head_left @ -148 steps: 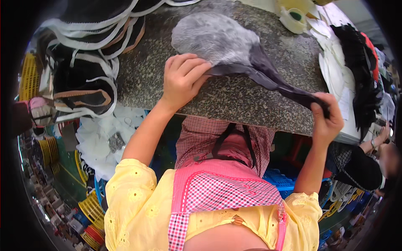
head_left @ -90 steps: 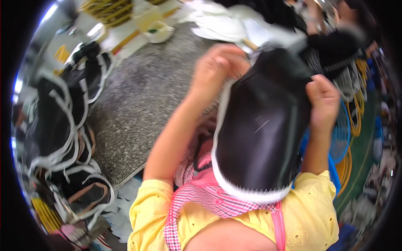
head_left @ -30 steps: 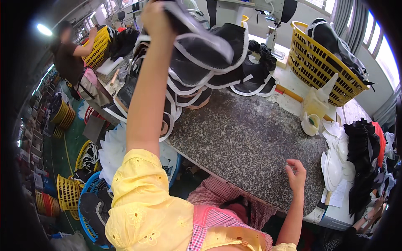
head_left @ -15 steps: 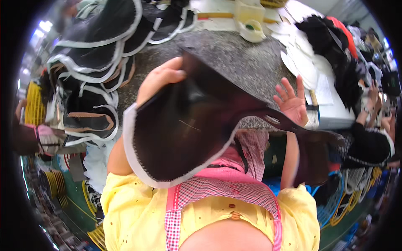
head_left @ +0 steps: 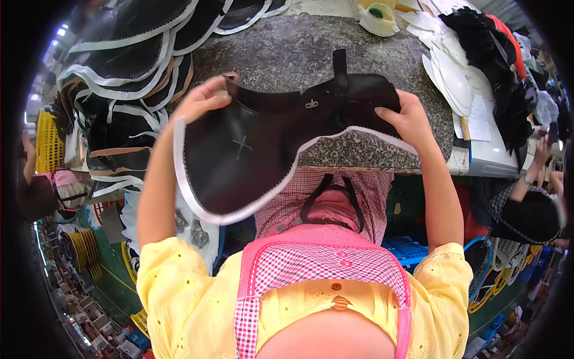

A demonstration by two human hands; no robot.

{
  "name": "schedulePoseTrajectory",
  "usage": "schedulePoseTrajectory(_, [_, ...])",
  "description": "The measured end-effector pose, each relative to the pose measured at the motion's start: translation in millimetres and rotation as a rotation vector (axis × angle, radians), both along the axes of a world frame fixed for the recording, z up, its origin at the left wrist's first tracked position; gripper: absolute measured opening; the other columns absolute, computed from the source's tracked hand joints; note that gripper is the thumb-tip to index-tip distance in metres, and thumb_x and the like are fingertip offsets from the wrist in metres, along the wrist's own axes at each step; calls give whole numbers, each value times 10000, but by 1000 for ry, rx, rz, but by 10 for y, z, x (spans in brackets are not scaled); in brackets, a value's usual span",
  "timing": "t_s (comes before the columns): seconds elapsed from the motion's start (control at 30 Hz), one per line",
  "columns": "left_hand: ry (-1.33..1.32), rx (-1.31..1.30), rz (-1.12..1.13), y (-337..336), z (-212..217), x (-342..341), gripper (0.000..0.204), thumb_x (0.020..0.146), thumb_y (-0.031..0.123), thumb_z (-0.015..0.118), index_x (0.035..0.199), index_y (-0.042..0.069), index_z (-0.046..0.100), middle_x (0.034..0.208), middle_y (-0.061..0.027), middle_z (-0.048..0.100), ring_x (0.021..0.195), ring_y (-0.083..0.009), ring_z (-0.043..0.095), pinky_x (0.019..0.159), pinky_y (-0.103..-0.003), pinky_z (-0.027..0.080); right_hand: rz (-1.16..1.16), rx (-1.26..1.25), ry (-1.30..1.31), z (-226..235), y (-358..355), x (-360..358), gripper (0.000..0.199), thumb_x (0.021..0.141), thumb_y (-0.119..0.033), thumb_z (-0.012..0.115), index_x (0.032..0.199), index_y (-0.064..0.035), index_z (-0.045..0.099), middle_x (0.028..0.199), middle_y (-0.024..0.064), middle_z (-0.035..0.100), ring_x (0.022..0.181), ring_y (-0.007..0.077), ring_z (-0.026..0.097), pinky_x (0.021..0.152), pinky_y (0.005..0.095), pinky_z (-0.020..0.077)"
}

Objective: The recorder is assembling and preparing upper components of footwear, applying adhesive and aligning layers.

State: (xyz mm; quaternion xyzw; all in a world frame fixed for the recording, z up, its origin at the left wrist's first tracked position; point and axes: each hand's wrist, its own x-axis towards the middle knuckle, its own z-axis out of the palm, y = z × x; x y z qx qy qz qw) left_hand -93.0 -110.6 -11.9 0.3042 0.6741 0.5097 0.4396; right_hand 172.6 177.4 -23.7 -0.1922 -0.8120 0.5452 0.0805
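Observation:
A black leather shoe upper (head_left: 257, 143) with a white zigzag-edged border is stretched between my hands above the near edge of the speckled stone slab (head_left: 269, 51). My left hand (head_left: 208, 100) pinches its upper left corner. At the other end my right hand (head_left: 409, 122) grips it, thumb on the front and fingers hidden behind. A pale cross mark shows on the left part of the leather. Near the middle sit a small cut-out and a narrow strap standing up past the top edge.
Stacked black uppers with white borders (head_left: 122, 63) lie on the left. Along the right are white cut pieces (head_left: 451, 75), a paper sheet (head_left: 477, 119) and black pieces (head_left: 493, 78). A pale glue pot (head_left: 379, 23) stands at the back. Other people work at both sides.
The upper has been spread out and moved farther onto the slab, showing its mark and strap. My right hand, formerly open and apart, has taken hold of the right end.

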Motion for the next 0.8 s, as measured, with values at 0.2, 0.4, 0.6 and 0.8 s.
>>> schedulePoseTrajectory(0.2, [1212, -113, 37, 458, 814, 168, 467, 788, 119, 582, 1231, 95, 436, 1167, -104, 535, 1059, -224, 523, 861, -297, 410, 166, -7, -28, 217, -228, -43, 295, 694, 16, 600, 987, 12, 564, 817, 73, 633, 725, 85, 526, 725, 253, 442])
schedulePoseTrajectory(0.4, [556, 61, -246, 1099, 0, 827, 804, 697, 97, 675, 1349, 188, 212, 737, -119, 613, 728, -257, 624, 676, -342, 484, 175, -10, -79, 248, -176, -24, 348, 687, -45, 647, 1020, -10, 555, 828, 87, 620, 762, 128, 549, 741, 288, 432])
schedulePoseTrajectory(0.6, [601, 227, -193, 1228, -17, 1022, 774, 678, 18, 655, 1317, 226, 271, 702, -94, 607, 608, -223, 612, 583, -300, 491, 25, 1123, 54, 400, -458, -264, 469, 638, -250, 698, 1039, -66, 537, 1013, 42, 555, 973, 227, 486, 791, 369, 361])
schedulePoseTrajectory(0.8, [779, 320, -250, 1197, -9, 952, 538, 640, 45, 676, 1132, 166, 494, 751, -83, 589, 685, -246, 589, 632, -323, 479, 58, 572, -53, 199, -263, -410, 240, 680, -186, 658, 880, -68, 598, 742, 85, 611, 711, 228, 582, 728, 346, 406])
